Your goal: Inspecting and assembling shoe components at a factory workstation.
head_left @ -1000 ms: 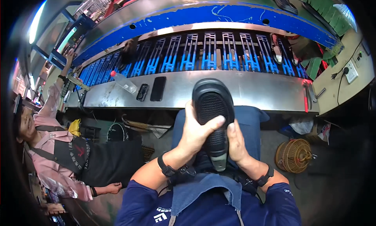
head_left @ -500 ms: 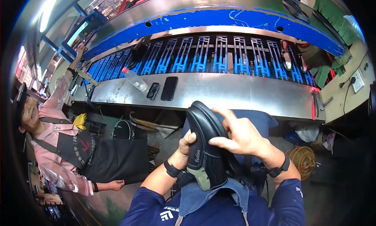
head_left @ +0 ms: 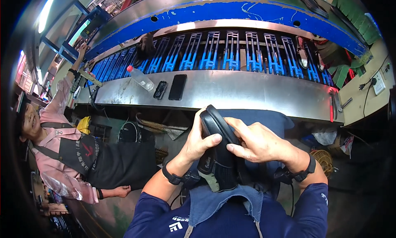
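Observation:
A black shoe (head_left: 220, 170) with a grey-green heel patch stands toe-up in front of my chest, over a blue apron (head_left: 268, 118). My left hand (head_left: 194, 141) is wrapped round its left side near the toe, thumb pressed across the front. On the opposite side, my right hand (head_left: 260, 143) grips the shoe's edge with bent fingers and thumb. The shoe's right side and my right fingertips are partly hidden. Both wrists wear black straps with small devices.
Ahead runs a metal bench (head_left: 247, 91) with a row of blue bars (head_left: 212, 52) behind it. On it lie a phone (head_left: 177, 87), a small black device (head_left: 160, 90), a plastic bottle (head_left: 141, 79) and red-handled tools (head_left: 331, 106). A co-worker in an apron (head_left: 103, 159) is at left.
My left hand has slid up the shoe toward the toe, its thumb now across the front. My right thumb and fingers have closed in on the shoe's edge.

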The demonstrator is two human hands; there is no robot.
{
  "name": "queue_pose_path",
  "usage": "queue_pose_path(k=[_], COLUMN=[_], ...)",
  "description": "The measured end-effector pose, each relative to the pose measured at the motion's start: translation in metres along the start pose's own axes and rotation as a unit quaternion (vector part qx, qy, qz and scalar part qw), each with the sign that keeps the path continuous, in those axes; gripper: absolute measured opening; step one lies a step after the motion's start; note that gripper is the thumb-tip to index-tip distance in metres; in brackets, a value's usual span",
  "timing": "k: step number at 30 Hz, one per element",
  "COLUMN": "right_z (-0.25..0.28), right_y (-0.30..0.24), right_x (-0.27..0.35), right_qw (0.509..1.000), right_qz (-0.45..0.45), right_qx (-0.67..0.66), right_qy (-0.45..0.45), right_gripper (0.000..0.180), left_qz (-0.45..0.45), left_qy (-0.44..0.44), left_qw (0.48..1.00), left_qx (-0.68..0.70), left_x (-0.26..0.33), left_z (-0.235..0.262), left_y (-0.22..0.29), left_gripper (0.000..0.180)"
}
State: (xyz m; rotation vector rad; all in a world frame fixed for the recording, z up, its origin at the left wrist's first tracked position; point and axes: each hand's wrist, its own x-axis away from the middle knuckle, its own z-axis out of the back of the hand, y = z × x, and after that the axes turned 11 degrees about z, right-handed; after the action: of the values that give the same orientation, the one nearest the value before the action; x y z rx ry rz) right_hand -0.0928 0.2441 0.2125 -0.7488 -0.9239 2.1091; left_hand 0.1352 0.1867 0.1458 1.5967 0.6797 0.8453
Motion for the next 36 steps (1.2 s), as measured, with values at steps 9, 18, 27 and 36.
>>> queue_pose_path(k=[9, 18, 27, 36], right_z=[-0.014, -0.064, -0.137, -0.128], right_y=[0.037, 0.015, 0.009, 0.044], right_x=[0.002, 0.003, 0.083, 0.082], right_qw=[0.976, 0.973, 0.957, 0.917], right_qz=[0.025, 0.017, -0.029, -0.025], right_qx=[-0.211, 0.186, 0.258, 0.390], right_qy=[0.056, 0.136, 0.126, 0.074], right_gripper=[0.052, 0.060, 0.075, 0.065], left_qz=[0.056, 0.071, 0.161, 0.223], left_qy=[-0.008, -0.007, -0.148, -0.017], left_qw=[0.996, 0.994, 0.902, 0.915], left_qx=[0.065, 0.082, 0.371, 0.336], left_x=[-0.001, -0.012, -0.028, -0.070], left_z=[-0.002, 0.003, 0.021, -0.025], left_y=[-0.009, -0.042, -0.118, -0.065], left_gripper=[0.097, 0.083, 0.079, 0.047])
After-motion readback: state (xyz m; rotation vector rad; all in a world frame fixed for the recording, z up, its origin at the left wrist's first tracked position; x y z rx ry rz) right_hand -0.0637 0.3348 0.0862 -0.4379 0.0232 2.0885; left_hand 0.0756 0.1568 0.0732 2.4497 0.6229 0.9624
